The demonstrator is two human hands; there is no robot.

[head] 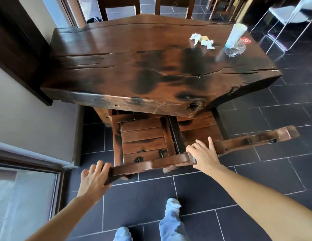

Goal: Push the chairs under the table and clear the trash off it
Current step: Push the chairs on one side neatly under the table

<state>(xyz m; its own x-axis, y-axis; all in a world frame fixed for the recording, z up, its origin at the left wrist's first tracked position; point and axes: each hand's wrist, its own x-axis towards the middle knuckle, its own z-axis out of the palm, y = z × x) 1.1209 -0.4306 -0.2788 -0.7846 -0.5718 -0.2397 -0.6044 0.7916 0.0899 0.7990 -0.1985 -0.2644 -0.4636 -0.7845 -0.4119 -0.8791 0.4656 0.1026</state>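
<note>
A dark wooden table (117, 66) stands in front of me. Two wooden chairs sit at its near side with their seats partly under the top. My left hand (94, 178) grips the left end of the top rail of the left chair (151, 165). My right hand (202, 153) holds the right end of that rail, with some fingers curled over it. The right chair (256, 139) stands at an angle beside it. On the table's far right lie crumpled white tissues (202, 40), an upright translucent plastic cup (236, 35) and a crumpled clear wrapper (236, 49).
A wall and a glass door (24, 197) are close on my left. More wooden chairs (120, 6) stand at the table's far side, and a metal-framed chair (291, 14) at the far right. The floor is dark tile, and my feet (172, 206) are just behind the chair.
</note>
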